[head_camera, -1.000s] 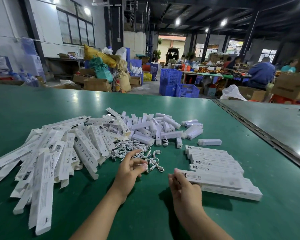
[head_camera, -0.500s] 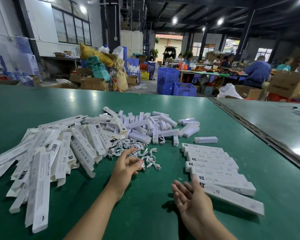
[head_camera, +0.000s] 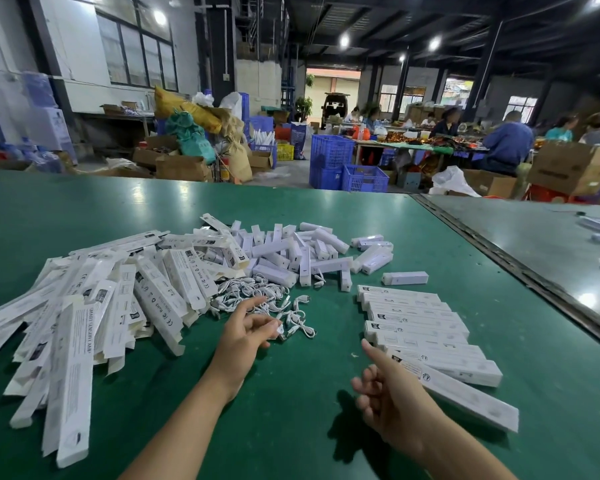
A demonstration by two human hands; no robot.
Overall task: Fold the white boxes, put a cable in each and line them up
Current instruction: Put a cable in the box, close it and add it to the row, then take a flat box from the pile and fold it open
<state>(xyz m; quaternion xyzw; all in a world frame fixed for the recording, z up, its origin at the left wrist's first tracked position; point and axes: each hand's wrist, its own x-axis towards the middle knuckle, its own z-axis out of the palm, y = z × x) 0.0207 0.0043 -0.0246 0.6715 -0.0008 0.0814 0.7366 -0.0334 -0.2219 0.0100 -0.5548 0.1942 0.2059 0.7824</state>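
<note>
With flat unfolded boxes point(head_camera: 84, 306) heaped at centre left on the green table point(head_camera: 291, 427), the left hand point(head_camera: 246, 332) sits at the near edge of the cable pile point(head_camera: 257, 296) mid frame, fingertips pinching the end of one cable point(head_camera: 284, 336). At lower right, the right hand point(head_camera: 395, 400) has its index straight and other fingers loosely curled, holding nothing. It is just beside the nearest of the folded boxes point(head_camera: 420, 327) lined up centre right.

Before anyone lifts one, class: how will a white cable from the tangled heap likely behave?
Probably floppy: the cables lie in loose, curling loops. Likely light, being thin and short. One may snag and drag neighbours, since they overlap.
</note>
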